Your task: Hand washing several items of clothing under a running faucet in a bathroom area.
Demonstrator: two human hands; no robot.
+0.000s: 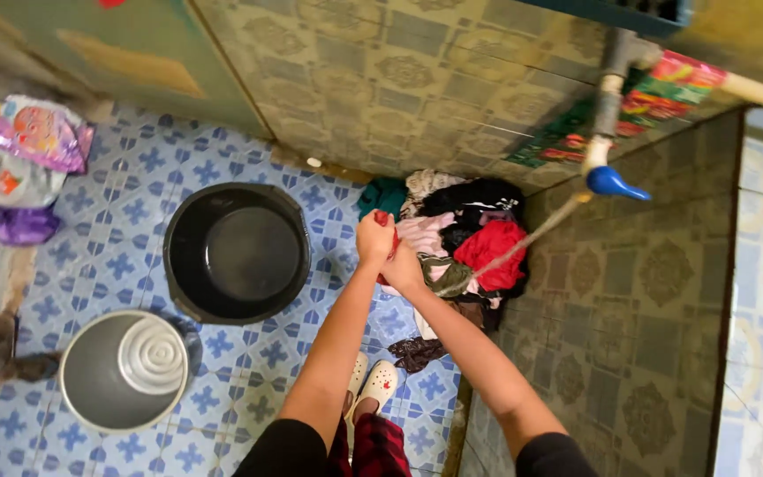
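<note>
Tiled floor (125,190): blue-and-white pattern, running beneath and to the left of the hands; it may be wet, though I cannot tell.
Clothes pile (465,243): heaped in the corner just beyond and to the right of the hands; dark, pink, green and bright red pieces tangled together.
Black tub (237,253): stands on the floor just left of the hands; looks empty, though its dark inside could hide shallow water.
Steel bucket (124,371): nearer the body and well left of the hands, with a ridged base showing inside.
Tap (613,181): blue spout on a pipe, up and well right of the hands; a thin stream slants from it toward the pile.
Packets (24,146): bright plastic bags far left of the hands; contents unclear.
Left hand (374,237): clenched on the red cloth.
Right hand (404,268): closed on the same cloth, touching the left hand.
Red cloth (389,231): bunched between both hands, over the near edge of the pile; mostly hidden by the fingers, so its kind is unclear.
Risk: the stream could soak the pile; wet tiles could make the white sandals (373,382) slip.
Hidden: the pile's lower layers, and a dark object at the left edge.
</note>
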